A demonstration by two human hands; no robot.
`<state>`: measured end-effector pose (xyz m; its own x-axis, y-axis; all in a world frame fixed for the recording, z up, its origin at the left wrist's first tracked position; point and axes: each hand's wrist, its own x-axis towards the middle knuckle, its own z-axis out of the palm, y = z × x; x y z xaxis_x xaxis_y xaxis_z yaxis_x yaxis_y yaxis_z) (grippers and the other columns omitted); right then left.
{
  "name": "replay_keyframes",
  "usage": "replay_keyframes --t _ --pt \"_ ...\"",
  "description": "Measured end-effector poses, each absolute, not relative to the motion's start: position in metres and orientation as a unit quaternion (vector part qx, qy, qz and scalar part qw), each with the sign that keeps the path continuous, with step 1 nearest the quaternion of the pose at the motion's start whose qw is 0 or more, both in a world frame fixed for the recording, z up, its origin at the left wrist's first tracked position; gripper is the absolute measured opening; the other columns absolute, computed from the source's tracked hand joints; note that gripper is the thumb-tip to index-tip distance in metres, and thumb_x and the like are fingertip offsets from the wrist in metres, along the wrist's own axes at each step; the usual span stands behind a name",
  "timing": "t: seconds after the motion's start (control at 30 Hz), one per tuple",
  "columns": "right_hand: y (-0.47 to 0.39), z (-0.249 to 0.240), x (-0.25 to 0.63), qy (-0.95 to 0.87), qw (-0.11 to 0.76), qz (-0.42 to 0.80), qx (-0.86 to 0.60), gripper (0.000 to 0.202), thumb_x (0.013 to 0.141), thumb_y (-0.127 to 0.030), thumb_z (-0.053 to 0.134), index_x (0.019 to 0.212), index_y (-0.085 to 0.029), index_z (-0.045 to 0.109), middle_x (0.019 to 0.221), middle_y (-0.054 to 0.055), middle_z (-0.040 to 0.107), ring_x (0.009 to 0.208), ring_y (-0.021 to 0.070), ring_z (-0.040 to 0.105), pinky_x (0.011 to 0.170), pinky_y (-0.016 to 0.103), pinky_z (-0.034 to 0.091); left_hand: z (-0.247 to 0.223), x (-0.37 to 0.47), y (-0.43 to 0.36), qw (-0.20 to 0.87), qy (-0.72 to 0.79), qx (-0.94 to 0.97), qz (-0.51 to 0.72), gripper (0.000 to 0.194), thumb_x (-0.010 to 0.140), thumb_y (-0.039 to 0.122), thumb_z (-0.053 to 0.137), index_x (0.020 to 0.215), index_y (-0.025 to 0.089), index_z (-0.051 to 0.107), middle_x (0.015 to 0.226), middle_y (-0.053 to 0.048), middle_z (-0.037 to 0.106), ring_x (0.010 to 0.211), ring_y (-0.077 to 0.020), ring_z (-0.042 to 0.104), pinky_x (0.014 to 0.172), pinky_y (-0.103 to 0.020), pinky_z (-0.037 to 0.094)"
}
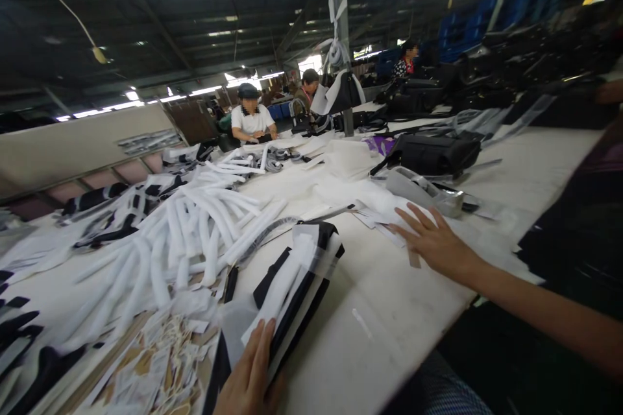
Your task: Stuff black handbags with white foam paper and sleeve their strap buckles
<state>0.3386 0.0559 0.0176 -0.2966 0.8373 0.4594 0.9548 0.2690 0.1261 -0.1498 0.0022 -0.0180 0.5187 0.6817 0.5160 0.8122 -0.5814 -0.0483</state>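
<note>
A black bag (304, 298) with white wrapping sheet (287, 279) and clear plastic about it lies tilted on the white table, its strap sleeved in clear plastic. At its near end, my left hand (250, 369) grips it, fingers along the white sheet; the thumb side is partly hidden. My right hand (433, 243) is open with fingers spread, reaching over thin white sheets and small cards (374, 217) to the right of the bag. A small brown tag (413, 258) shows just under its fingers; whether they touch it I cannot tell.
White foam tubes (195, 220) are heaped on the left. A pile of paper tags with strings (160, 363) lies at the near left. Another black bag (433, 154) and clear plastic (423, 188) lie beyond my right hand. A post (341, 26) rises behind; several people work farther back.
</note>
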Motion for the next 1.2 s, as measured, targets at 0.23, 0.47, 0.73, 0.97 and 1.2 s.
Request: replay_keyframes --t 0.23,0.47,0.73,0.97,1.2 --pt "0.093 0.027 0.386 -0.834 0.101 -0.186 -0.51 0.035 0.094 -0.005 0.044 0.085 -0.019 0.075 0.143 0.007 0.058 0.143 0.0314 0.039 0.121 0.057 0.017 -0.021 -0.149 0.007 0.145 -0.414 -0.869 -0.227 0.077 0.091 0.009 0.047 0.159 0.022 0.013 0.145 -0.011 0.054 0.129 -0.0219 0.057 0.101 -0.028 0.053" --pt "0.116 0.02 0.396 -0.842 0.115 -0.159 -0.502 0.037 0.088 -0.017 0.053 0.12 -0.024 0.068 0.152 0.007 0.048 0.146 0.034 0.033 0.12 0.066 0.01 -0.006 -0.129 -0.011 0.138 -0.505 -0.819 -0.237 0.081 0.09 0.004 0.045 0.159 0.032 0.013 0.147 -0.003 0.053 0.124 -0.0206 0.061 0.1 -0.031 0.054" --pt "0.125 0.035 0.396 -0.841 0.162 -0.104 -0.506 0.032 0.094 -0.03 0.047 0.086 -0.027 0.077 0.129 0.007 0.069 0.132 0.035 0.052 0.121 0.061 0.012 -0.006 -0.124 -0.014 0.135 -0.516 -0.812 -0.235 0.083 0.088 0.001 0.044 0.158 0.032 0.013 0.147 -0.002 0.053 0.127 -0.019 0.059 0.101 -0.03 0.053" --pt "0.115 0.06 0.343 -0.799 0.233 -0.049 -0.551 0.045 0.102 -0.046 0.037 0.118 -0.024 0.073 0.13 0.007 0.068 0.126 0.0301 0.06 0.115 0.058 0.034 -0.007 -0.126 -0.012 0.115 -0.514 -0.812 -0.252 0.085 0.086 0.001 0.044 0.158 0.034 0.013 0.148 -0.001 0.053 0.126 -0.0204 0.059 0.102 -0.032 0.052" --pt "0.051 0.056 0.253 -0.826 0.169 0.253 -0.475 0.05 0.101 -0.053 0.041 0.139 -0.027 0.061 0.141 0.004 0.06 0.129 0.0268 0.058 0.111 0.042 0.046 0.002 -0.122 -0.016 0.123 -0.553 -0.785 -0.251 0.08 0.091 0.008 0.049 0.158 0.034 0.014 0.144 -0.003 0.056 0.117 -0.0209 0.065 0.095 -0.029 0.056"
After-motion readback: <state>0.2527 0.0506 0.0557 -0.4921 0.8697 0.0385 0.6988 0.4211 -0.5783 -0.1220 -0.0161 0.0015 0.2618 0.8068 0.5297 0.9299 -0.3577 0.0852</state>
